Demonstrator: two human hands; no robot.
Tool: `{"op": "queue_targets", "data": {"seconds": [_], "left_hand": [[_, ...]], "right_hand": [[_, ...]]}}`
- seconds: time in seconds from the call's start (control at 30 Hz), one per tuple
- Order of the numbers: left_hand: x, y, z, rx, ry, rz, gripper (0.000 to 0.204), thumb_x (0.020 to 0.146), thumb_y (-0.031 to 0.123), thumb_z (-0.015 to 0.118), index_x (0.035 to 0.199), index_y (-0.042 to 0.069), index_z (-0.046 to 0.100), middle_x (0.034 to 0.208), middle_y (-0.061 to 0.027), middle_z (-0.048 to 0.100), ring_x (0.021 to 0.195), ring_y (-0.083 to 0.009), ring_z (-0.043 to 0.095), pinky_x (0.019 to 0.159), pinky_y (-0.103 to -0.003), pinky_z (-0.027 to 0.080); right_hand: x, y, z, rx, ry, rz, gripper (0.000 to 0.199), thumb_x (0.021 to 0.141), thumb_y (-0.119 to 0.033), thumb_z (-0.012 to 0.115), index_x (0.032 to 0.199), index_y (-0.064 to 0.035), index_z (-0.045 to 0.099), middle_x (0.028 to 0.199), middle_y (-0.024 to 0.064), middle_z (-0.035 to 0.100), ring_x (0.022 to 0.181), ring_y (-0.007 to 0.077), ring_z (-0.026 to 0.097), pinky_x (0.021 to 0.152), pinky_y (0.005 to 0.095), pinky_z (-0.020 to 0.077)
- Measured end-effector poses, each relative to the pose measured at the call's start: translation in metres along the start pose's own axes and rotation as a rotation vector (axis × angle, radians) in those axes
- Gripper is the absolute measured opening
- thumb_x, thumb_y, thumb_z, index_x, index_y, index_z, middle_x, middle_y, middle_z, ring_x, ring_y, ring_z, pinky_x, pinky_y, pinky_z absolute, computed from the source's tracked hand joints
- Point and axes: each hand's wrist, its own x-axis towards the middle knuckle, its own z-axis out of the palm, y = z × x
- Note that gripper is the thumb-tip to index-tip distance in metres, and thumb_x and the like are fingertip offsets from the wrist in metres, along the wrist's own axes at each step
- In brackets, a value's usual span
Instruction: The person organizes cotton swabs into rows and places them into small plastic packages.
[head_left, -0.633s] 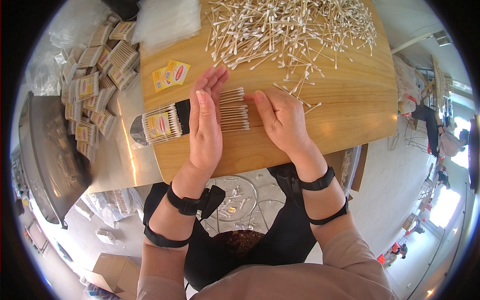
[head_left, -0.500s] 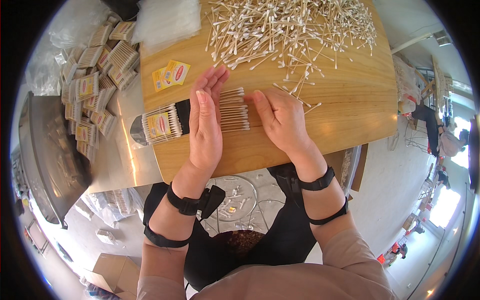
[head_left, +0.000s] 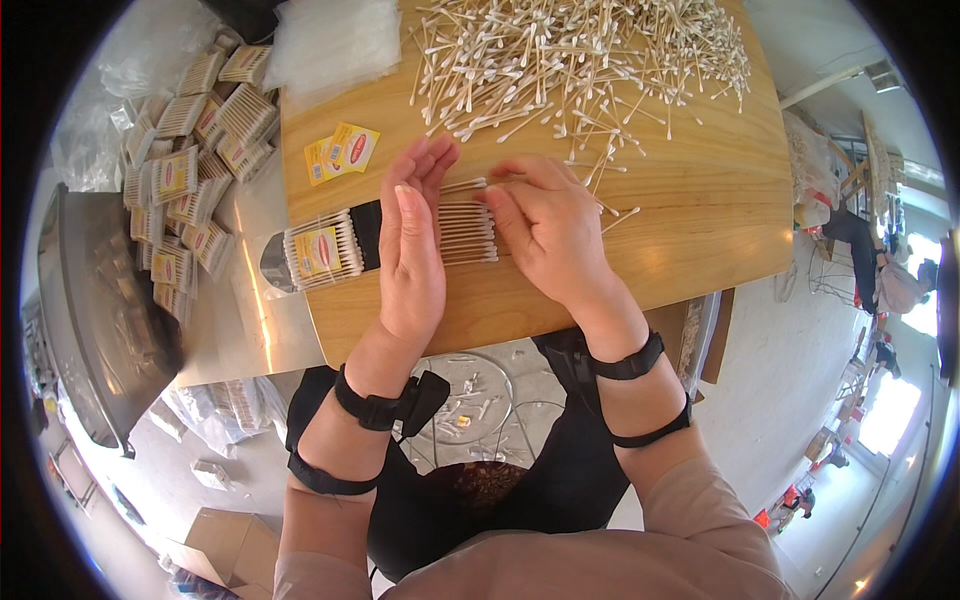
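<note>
The left hand [head_left: 413, 255] is held flat on edge, fingers straight and nothing gripped, across an even row of wooden cotton swabs with white tips [head_left: 467, 232] on the light-brown wooden tabletop [head_left: 690, 230]. The right hand [head_left: 548, 225] is curled at the row's right-hand tips; whether a swab is pinched cannot be told. Left of the row, a black, round-ended holder [head_left: 366, 235] is topped by swabs bearing a yellow card [head_left: 320, 250]. Flat clear plastic bags [head_left: 335, 45] are stacked beyond, near a loose swab heap [head_left: 590, 55]. Farther left, swab-filled packets with yellow cards [head_left: 185, 190] are piled beside a grey plastic bin [head_left: 75, 290], its contents unclear. An open cardboard box [head_left: 235, 545] is seen below.
</note>
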Motion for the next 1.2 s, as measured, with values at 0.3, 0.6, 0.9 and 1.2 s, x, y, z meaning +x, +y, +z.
{"op": "queue_targets", "data": {"seconds": [0.3,0.6,0.9,1.2], "left_hand": [[-0.002,0.002,0.003,0.004,0.02,-0.003,0.055,0.11,0.041,0.023,0.145,-0.001,0.035,0.145,-0.0209,0.044,0.138,-0.0317,0.042,0.119,-0.042,0.027],[0.002,0.016,-0.004,-0.19,0.068,0.045,0.056,0.11,0.042,0.025,0.145,0.0,0.038,0.146,-0.0211,0.045,0.139,-0.031,0.042,0.12,-0.043,0.026],[0.0,0.013,-0.012,0.091,0.06,-0.021,0.063,0.11,0.045,0.024,0.149,-0.004,0.027,0.154,-0.0231,0.034,0.148,-0.0311,0.026,0.123,-0.041,0.015],[0.009,0.01,-0.022,0.092,0.087,0.024,0.063,0.109,0.045,0.019,0.147,-0.004,0.031,0.153,-0.0242,0.035,0.147,-0.0306,0.028,0.124,-0.041,0.013]], "right_hand": [[0.007,0.01,0.0,-0.129,0.007,-0.12,0.01,0.086,-0.012,0.069,0.081,-0.0045,0.073,0.098,0.0055,0.072,0.08,0.0282,0.063,0.07,0.0378,0.0522],[-0.019,-0.022,-0.002,-0.115,-0.14,-0.117,0.054,0.081,-0.018,0.074,0.126,0.0059,0.057,0.133,0.0238,0.055,0.123,0.0408,0.052,0.102,0.0455,0.0455],[-0.03,-0.027,0.015,-0.362,-0.269,-0.07,0.079,0.085,-0.038,0.07,0.144,0.0064,0.042,0.152,0.0233,0.041,0.145,0.0352,0.034,0.12,0.0485,0.0231],[-0.017,-0.028,0.033,-0.404,-0.265,-0.079,0.072,0.09,-0.037,0.065,0.145,0.0039,0.042,0.154,0.02,0.039,0.147,0.0318,0.032,0.121,0.0476,0.0221]]}}
